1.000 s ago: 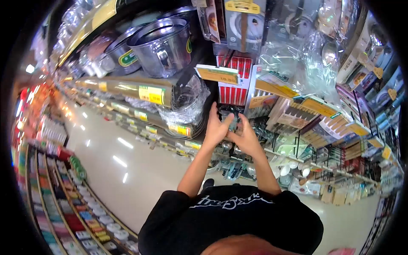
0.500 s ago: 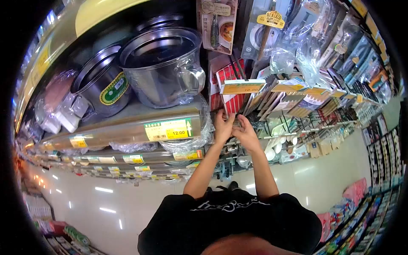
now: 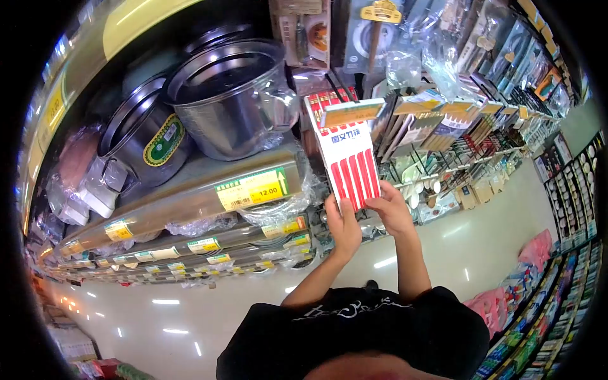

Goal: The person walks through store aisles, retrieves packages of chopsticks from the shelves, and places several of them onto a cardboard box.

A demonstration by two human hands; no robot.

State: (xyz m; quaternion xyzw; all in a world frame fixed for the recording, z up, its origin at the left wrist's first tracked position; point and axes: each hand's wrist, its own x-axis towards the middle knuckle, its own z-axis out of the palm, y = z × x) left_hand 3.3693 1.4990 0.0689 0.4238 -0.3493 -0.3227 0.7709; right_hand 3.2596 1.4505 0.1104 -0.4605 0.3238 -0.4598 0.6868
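Observation:
A red-and-white pack of chopsticks [image 3: 352, 158] with printed characters hangs below an orange price tag [image 3: 352, 114], which hides part of its upper end. My left hand [image 3: 344, 229] is closed on the pack's lower left corner. At the lower right corner, my right hand [image 3: 392, 209] grips it with the thumb on the front face. The pack is tilted, its bottom end toward me. Whether its top is still on the hook, I cannot tell.
Steel pots with plastic-wrapped handles, one pot [image 3: 231, 101] nearest, stand on the left shelf above a 12.00 price label [image 3: 259, 190]. Packaged utensils [image 3: 437, 126] hang on hooks to the right. Below is a shiny floor [image 3: 240, 316]; more stocked shelves [image 3: 544, 310] stand at lower right.
Both hands have moved down and toward me, now gripping the chopstick pack's lower end. More of the pack's front shows below the price tag. The view has shifted slightly.

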